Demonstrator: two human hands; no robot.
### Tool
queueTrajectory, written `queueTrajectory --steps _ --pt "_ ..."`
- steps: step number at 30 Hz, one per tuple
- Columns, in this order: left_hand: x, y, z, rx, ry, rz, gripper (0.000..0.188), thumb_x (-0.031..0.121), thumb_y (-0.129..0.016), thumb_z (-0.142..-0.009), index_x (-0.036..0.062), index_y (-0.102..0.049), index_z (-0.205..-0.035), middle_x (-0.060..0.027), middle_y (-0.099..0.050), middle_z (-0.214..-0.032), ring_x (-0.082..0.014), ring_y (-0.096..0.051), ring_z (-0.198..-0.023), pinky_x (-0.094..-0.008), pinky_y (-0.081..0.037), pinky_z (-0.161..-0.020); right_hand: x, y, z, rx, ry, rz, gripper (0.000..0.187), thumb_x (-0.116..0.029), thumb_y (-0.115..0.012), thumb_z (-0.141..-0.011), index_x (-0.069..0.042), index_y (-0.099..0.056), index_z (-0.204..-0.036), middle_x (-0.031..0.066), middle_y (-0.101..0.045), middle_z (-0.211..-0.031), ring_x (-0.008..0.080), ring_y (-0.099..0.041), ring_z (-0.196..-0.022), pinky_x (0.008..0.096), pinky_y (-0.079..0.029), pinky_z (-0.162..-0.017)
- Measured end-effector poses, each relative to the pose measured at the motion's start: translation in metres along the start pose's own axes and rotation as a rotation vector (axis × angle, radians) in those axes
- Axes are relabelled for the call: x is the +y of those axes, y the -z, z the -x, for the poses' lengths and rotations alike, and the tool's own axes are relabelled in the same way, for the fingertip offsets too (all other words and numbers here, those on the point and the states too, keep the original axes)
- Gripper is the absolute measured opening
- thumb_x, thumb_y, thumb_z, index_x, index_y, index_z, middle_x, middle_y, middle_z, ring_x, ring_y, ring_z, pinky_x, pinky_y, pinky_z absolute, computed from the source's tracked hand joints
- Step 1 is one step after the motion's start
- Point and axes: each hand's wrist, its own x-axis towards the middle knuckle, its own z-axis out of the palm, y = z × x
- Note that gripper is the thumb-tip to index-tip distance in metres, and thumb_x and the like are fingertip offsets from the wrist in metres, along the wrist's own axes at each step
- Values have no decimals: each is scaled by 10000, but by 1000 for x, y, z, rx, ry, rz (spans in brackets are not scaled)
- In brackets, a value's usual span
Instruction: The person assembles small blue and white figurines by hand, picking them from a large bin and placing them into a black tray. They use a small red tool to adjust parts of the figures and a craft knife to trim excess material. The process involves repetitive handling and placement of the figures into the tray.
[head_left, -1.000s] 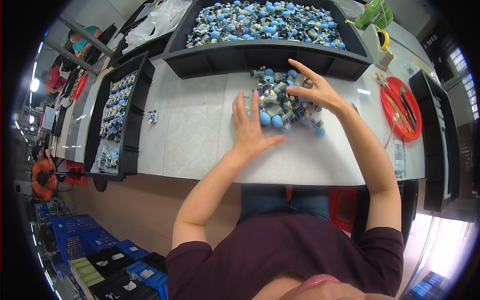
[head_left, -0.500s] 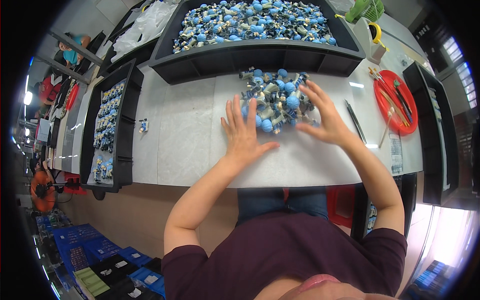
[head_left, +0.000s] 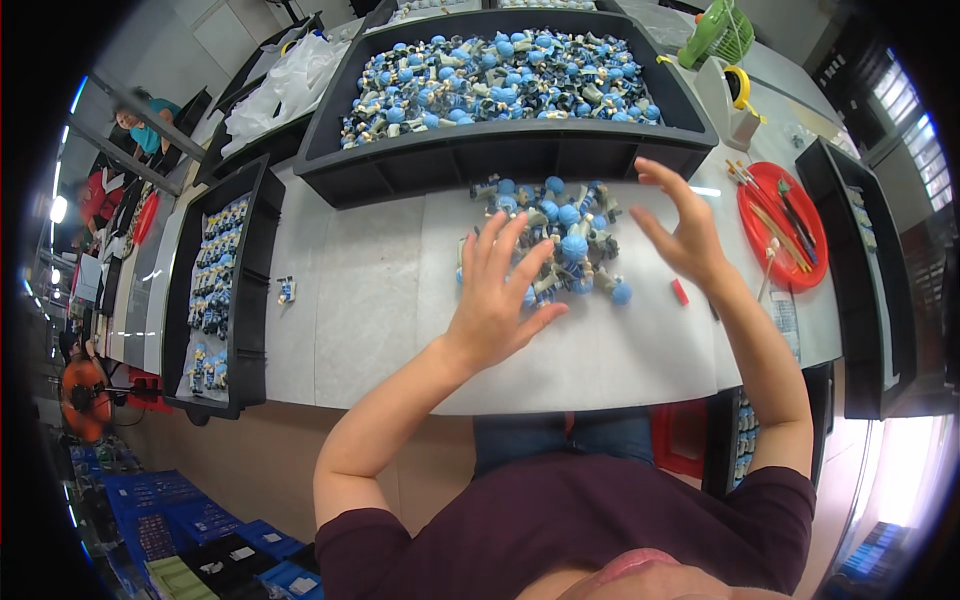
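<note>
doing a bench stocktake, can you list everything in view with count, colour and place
small figures: a loose pile, blue and grey, on the table between the hands
table: one, pale grey
big tray: one, black, full of blue figures, behind the pile
side tray: one, black, rows of figures, left
round dish: one, red, holding brushes, right
fan: one, green, far right
small red piece: one, by the right hand
left hand: open, fingers spread, on the pile's edge
right hand: open, raised beside the pile
</note>
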Motion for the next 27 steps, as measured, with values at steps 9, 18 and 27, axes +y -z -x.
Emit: queueTrajectory --steps 9,18,27 --pt "-66 43 -115 136 -81 -48 463 125 -705 -731 31 -537 -1152 -183 -488 -1236 -342 -462 -1166 -396 -374 -974 73 23 -122 -14 -155 143 550 -172 -670 -757 -82 -467 -1260 151 -579 -1159 225 -589 -977 343 -464 -851" --pt "-161 -41 -250 -466 249 -169 924 492 -787 -595 129 -382 -1342 -187 -319 -1376 -345 -368 -1253 -418 -357 -1011 174 -8 -211 -368 -174 348 987 -270 -828 -562 -213 -295 -1391 231 -357 -1366 395 -348 -1262 433 -337 -1024" --pt "-184 -131 -314 -690 327 -551 1326 681 -778 -409 143 -142 -1441 -225 -142 -1460 -361 -97 -1369 -615 -262 -988 185 -53 -255 -587 -278 692 1320 -317 -909 -370 -369 -119 -1426 155 -51 -1500 379 -122 -1366 587 -254 -1033"
